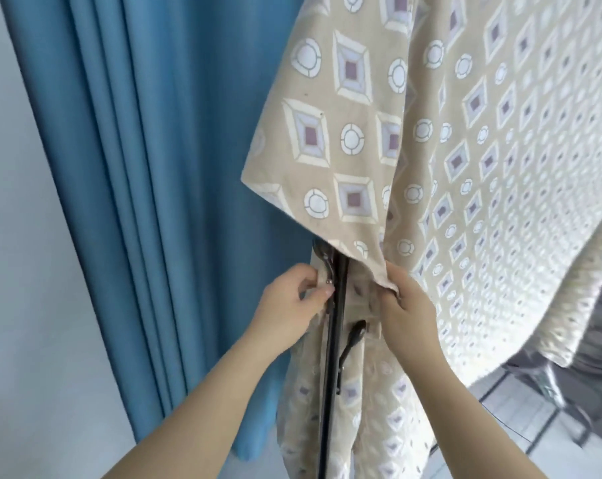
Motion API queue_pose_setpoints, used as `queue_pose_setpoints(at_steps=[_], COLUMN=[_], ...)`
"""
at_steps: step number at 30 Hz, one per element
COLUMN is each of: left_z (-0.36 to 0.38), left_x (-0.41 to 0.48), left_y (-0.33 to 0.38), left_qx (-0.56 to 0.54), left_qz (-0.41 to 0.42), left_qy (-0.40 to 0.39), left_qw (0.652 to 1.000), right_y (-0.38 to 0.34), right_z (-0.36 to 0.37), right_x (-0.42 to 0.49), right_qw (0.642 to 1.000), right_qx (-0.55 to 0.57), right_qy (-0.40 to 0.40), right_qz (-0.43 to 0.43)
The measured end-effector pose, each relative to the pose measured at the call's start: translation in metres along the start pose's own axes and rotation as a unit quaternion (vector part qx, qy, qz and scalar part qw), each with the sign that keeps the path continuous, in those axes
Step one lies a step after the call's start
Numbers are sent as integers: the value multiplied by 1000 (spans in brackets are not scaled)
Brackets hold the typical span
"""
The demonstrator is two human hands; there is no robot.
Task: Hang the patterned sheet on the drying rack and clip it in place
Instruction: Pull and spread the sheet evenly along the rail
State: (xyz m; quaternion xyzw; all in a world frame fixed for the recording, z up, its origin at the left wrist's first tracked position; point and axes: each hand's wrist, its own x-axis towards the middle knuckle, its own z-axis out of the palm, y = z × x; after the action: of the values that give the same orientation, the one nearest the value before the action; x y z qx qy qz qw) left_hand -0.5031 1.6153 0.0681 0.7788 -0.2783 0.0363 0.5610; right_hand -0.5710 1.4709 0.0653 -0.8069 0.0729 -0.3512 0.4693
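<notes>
Sheets: one patterned sheet (465,150), beige with diamonds and rings. It is draped over the rack and fills the upper right of the view. Its lower folds hang on both sides of the pole down to the bottom edge.
Rack: one black drying rack pole (331,375) shows. It stands upright from under the sheet's hanging corner down to the bottom edge of the view. The rest of the rack is hidden by cloth.
Clips: two dark clip-like pieces sit on the pole. The upper clip (322,262) is against the pole's left side, just under the sheet's edge. The lower clip (354,338) is on the pole's right side, among the folds.
Left hand: one left hand (292,300) with curled fingers. Its thumb and fingertips pinch the lower end of the upper clip at the pole.
Right hand: one right hand (408,307), closed around a bunched fold of the sheet just right of the pole. The cloth lies over its knuckles.
Curtains: one blue pleated curtain (147,167) hangs behind the pole on the left.
Wall: a pale wall (12,271) runs along the left edge.
Floor: light tiled floor (520,406) shows at the lower right, under the sheet's far hem.
</notes>
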Motion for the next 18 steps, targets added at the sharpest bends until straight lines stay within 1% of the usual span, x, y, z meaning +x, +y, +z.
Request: queue_pose_setpoints(at_steps=[4, 7, 9, 11, 13, 16, 18], left_z=[-8, -14, -20, -27, -33, -42, -45], left_x=[-5, -11, -19, -27, -35, -46, -52], left_y=[-1, 4, 14, 27, 40, 56, 63], left_qx=[-50, -91, -127, -176, -228, -278, -294], left_qz=[1, 0, 16, 30, 43, 62, 63], left_qy=[117, 213, 238, 229, 202, 136, 105], left_qw=[992, 973, 963, 957, 951, 949, 948], right_y=[-3, -6, -11, -21, -35, -56, -64], right_z=[-27, -48, -57, -62, -63, -56, -47], right_x=[-5, -7, -12, -16, -21, -26, -31], right_qw=[990, 966, 957, 954, 958, 972, 975], right_qx=[39, 106, 104, 122, 173, 215, 215], right_qy=[109, 210, 255, 264, 222, 77, -24], right_qz=[86, 109, 91, 68, 55, 54, 56])
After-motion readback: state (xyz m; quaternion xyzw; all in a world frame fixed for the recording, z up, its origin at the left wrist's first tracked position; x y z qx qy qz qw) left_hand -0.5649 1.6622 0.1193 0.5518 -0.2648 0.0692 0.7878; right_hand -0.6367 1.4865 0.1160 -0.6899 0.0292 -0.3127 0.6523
